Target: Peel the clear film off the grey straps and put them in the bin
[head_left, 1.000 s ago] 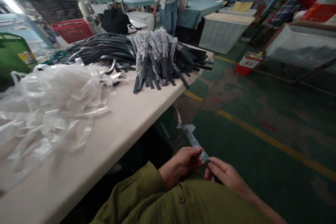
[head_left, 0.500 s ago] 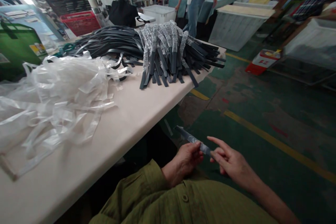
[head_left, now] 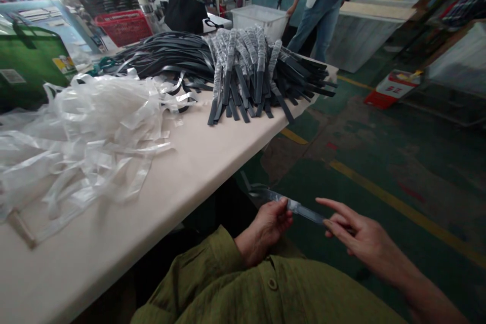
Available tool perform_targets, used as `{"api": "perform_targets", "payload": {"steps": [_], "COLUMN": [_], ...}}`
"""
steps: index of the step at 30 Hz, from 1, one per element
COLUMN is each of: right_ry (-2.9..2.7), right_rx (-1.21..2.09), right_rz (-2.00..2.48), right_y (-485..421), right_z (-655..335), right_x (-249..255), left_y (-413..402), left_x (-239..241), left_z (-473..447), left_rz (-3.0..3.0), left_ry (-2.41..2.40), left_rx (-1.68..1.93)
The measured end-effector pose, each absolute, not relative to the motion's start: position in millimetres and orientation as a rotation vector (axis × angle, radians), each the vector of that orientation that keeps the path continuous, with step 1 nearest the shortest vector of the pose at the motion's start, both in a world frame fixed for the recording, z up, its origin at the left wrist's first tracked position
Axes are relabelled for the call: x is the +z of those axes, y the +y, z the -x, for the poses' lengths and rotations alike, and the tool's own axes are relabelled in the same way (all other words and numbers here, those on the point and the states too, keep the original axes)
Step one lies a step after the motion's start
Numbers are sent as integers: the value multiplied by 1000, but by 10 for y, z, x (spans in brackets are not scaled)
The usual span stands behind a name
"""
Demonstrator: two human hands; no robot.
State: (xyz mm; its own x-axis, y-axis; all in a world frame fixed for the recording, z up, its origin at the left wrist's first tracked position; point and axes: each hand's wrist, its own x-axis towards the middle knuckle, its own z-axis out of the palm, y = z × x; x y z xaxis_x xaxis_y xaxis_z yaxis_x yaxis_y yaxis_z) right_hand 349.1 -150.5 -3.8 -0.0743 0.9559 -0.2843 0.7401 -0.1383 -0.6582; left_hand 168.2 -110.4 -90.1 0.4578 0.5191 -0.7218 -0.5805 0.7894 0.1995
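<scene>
A dark flat strap (head_left: pixel 309 214) with a clear plastic sleeve around part of it stretches between my hands, off the table's front edge. My left hand (head_left: pixel 268 225) pinches the sleeved part between thumb and fingers. At the strap's right end, my right hand (head_left: pixel 355 235) grips it with thumb and fingers, the index finger pointing out. On the table lies a heap of loose clear plastic sleeves (head_left: pixel 102 116). Farther back is a bundle of dark straps with crinkled plastic sleeves (head_left: pixel 243 53) bunched on them, beside a pile of bare dark straps (head_left: pixel 167 55).
The pale table (head_left: pixel 205 157) runs diagonally from lower left. A green bag (head_left: pixel 34 66), a red basket (head_left: pixel 125 28) and a black bag (head_left: pixel 185 12) stand beyond. A person (head_left: pixel 322 5) has a hand on a translucent bin (head_left: pixel 260 20). A red-and-white box (head_left: pixel 393 88) sits on the floor.
My right hand has moved right, away from my left, and more of the strap shows between them. The person behind has stepped right, and the translucent bin has shifted that way.
</scene>
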Motion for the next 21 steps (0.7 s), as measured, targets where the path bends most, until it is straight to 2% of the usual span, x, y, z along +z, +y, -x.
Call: {"api": "perform_targets", "payload": {"steps": [6,16,21], "right_ry": [-1987,-1939,-2002], "right_rx": [926,1002,959], "right_rz": [1882,1872,1783], "right_y": [-1415,-1319,-1158], "right_z": [-3362,-3411,-3145], "right_x": [-114,-70,-149], "left_y": [-1197,-1028,-1030], "left_x": [-823,-927,-1202], "left_z": [-1752,-1663,-1788], "left_rz": [49,24,-21], "left_ry": [770,897,838], "left_rx": [604,784,749]}}
